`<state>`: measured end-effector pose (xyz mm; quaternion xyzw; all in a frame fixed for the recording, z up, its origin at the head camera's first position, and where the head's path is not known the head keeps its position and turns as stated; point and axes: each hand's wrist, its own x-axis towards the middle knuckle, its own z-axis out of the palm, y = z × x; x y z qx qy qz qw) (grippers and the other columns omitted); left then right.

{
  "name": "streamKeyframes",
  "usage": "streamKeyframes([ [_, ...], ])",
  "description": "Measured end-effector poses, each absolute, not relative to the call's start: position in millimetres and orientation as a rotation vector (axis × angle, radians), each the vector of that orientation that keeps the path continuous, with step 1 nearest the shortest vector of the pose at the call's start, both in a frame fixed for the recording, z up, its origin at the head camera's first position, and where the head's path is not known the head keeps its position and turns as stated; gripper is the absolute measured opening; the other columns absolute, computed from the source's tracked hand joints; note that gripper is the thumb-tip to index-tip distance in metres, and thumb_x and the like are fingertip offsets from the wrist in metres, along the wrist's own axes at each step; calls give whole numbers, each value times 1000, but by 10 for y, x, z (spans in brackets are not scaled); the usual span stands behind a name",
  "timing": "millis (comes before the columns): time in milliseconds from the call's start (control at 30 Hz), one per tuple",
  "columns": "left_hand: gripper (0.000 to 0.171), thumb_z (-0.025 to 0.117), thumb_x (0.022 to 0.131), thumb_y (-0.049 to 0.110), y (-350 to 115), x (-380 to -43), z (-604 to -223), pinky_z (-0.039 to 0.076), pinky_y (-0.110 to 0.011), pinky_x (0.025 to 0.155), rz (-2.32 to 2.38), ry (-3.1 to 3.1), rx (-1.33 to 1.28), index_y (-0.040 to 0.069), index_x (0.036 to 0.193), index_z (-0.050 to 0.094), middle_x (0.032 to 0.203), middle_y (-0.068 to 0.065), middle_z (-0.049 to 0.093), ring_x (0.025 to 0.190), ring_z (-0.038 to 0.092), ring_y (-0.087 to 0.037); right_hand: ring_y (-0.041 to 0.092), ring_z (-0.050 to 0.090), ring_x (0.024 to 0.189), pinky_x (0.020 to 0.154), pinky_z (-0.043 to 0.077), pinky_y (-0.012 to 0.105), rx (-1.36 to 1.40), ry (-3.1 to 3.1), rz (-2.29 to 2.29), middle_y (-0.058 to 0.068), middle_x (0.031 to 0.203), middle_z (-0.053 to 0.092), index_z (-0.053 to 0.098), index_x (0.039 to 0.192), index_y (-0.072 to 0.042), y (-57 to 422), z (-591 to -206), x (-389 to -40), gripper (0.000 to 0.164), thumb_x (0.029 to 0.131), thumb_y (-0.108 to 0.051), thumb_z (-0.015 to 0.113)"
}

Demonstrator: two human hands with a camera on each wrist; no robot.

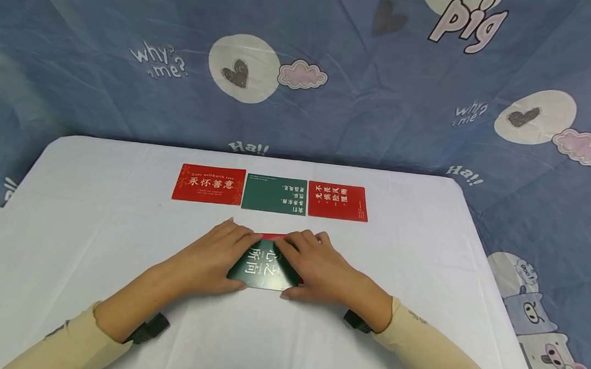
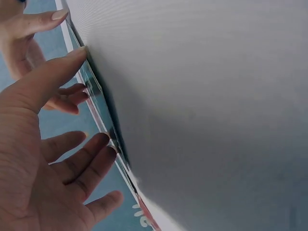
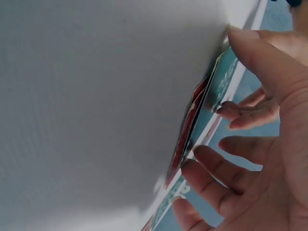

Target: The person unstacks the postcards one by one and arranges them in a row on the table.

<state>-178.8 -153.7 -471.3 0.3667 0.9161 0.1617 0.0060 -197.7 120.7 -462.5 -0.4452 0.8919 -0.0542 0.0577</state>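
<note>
A green card (image 1: 264,271) with white characters lies on the white table in front of me, on top of at least one red card (image 1: 272,236) whose edge peeks out at the far side. My left hand (image 1: 218,258) holds the left end of this small stack, thumb at the near edge and fingertips at the far edge. On the right end my right hand (image 1: 319,268) grips it the same way. The right wrist view shows the red card (image 3: 188,126) beneath the green one, slightly out of line with it. Both palms cover the stack's ends from above.
Beyond the hands lies a row of cards: a red one (image 1: 208,184) at left, a green one (image 1: 274,194) in the middle, a red one (image 1: 337,201) at right. A printed blue cloth (image 1: 358,115) hangs behind the white table (image 1: 101,214).
</note>
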Motion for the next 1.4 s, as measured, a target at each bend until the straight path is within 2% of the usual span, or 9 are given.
streamKeyframes([
  [267,95,94,73,38,-1556,-1794,-4651,31,-54,122,566,2886,1154,0,148,51,137,-8,59,129,49,-26,21,46,132,97,42,43,-1327,2726,-246,4,145,53,43,158,-12,1232,-4648,-2008,106,76,-65,84],
  [500,95,93,74,39,-1542,-1805,-4605,31,-52,123,552,2894,1144,-1,149,50,137,-8,60,129,50,-26,20,47,131,102,41,45,-1302,2732,-298,4,143,54,42,158,-13,1224,-4619,-2042,102,78,-57,86],
  [700,97,92,75,42,-1550,-1808,-4611,29,-52,123,554,2885,1132,-1,150,48,139,-9,59,130,49,-26,22,45,137,106,40,47,-1316,2699,-306,4,149,51,38,161,-13,1200,-4656,-2052,108,77,-64,84],
  [1000,101,91,76,45,-1540,-1825,-4594,25,-51,125,565,2881,1134,0,153,44,144,-9,55,136,45,-27,20,47,134,106,40,45,-1293,2729,-337,2,147,53,43,158,-12,1223,-4627,-2078,100,79,-56,85],
  [1400,102,92,76,47,-1488,-1840,-4566,27,-51,124,560,2889,1120,1,154,44,146,-9,54,137,47,-28,22,45,139,108,39,48,-1256,2745,-390,3,149,52,44,157,-11,1367,-4532,-2073,97,79,-48,89],
])
